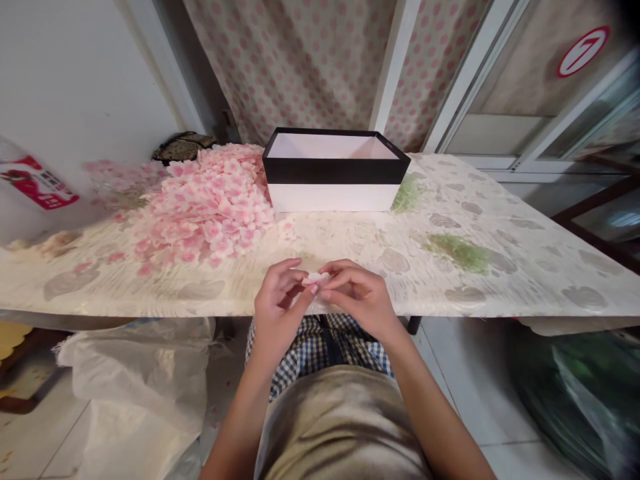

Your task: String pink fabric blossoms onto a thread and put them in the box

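Observation:
Both hands meet at the table's near edge around a small, pale pink artificial petal piece (316, 277). My left hand (283, 293) pinches it from the left between thumb and fingers. From the right, my right hand (363, 293) has its thumb and fingertips closed at the piece's other side. Fingers cover part of it, so any stem is hidden. Beyond my left hand lies a large heap of pink artificial petals (210, 207). Straight ahead stands an open box (330, 197), white with a black rim; its floor is out of sight.
Green artificial sprigs (460, 252) lie on the patterned tablecloth (500, 293) to the right, with another green tuft (407, 193) beside the box. A white plastic bag (140, 393) hangs below the table at left. Behind the table is a dotted curtain (305, 67).

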`<action>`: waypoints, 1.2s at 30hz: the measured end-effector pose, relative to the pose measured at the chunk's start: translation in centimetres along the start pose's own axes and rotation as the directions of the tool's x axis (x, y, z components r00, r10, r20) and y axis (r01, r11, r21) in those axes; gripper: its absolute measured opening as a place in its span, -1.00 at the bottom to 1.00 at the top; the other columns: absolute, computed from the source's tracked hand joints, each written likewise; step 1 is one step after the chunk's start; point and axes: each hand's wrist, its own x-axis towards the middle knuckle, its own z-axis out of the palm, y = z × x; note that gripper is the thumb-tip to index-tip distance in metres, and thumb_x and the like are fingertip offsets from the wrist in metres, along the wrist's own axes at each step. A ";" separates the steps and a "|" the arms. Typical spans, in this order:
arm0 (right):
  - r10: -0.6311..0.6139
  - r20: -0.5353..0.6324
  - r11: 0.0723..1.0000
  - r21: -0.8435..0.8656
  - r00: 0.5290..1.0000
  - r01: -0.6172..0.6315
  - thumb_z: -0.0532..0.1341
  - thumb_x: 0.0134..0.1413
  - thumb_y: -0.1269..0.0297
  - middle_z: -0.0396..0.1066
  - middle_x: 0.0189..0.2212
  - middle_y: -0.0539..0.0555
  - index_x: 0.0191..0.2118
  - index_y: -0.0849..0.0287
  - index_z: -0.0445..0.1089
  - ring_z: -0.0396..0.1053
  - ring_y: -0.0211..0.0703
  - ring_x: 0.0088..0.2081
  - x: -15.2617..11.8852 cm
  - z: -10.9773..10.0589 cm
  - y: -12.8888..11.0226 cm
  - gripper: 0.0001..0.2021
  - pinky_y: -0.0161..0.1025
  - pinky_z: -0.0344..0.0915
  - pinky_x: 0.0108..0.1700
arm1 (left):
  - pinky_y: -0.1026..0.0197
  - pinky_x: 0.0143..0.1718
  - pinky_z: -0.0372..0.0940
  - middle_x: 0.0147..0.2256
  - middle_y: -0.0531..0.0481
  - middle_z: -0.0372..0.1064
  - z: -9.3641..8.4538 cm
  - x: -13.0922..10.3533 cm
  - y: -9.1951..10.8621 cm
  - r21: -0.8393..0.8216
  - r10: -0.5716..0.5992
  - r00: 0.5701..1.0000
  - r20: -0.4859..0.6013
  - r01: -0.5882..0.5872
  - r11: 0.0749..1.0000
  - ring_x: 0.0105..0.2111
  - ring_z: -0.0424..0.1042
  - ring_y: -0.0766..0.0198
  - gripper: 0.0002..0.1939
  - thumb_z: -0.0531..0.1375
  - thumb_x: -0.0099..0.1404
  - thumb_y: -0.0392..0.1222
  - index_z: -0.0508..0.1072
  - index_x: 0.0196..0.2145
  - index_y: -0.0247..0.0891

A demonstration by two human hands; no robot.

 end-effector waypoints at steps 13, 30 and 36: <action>0.177 0.102 0.947 0.254 0.979 -0.198 0.43 -0.16 0.38 0.47 -0.27 -0.01 -0.47 0.04 0.53 0.41 -0.19 -0.12 0.6 -1.2 0.2 -0.89 -0.16 0.31 -0.01 | 0.14 0.00 0.33 -0.42 0.06 0.49 0.4 -0.1 -0.4 0.004 0.146 0.989 0.021 -0.146 0.989 -0.17 0.48 0.26 -0.65 0.28 0.19 -0.37 0.33 -0.08 -0.20; 0.284 0.245 0.922 0.196 0.927 -0.334 0.42 -0.14 0.34 0.53 -0.42 -0.01 -0.46 0.12 0.53 0.46 -0.23 -0.33 0.6 -1.6 -0.2 -0.92 -0.25 0.38 -0.24 | 0.06 0.03 0.31 -0.45 0.08 0.51 0.6 -0.2 -0.8 0.025 0.172 0.985 0.004 -0.172 0.985 -0.09 0.48 0.19 -0.61 0.29 0.18 -0.35 0.32 -0.06 -0.17; 0.283 0.292 0.916 0.201 0.913 -0.348 0.43 -0.14 0.34 0.54 -0.39 0.00 -0.44 0.11 0.53 0.47 -0.20 -0.30 0.8 -2.3 -0.2 -0.91 -0.19 0.38 -0.18 | 0.04 0.04 0.31 -0.48 0.10 0.50 0.6 -0.3 -0.8 0.004 0.144 0.990 0.000 -0.144 0.990 -0.10 0.48 0.19 -0.61 0.29 0.16 -0.35 0.32 -0.07 -0.16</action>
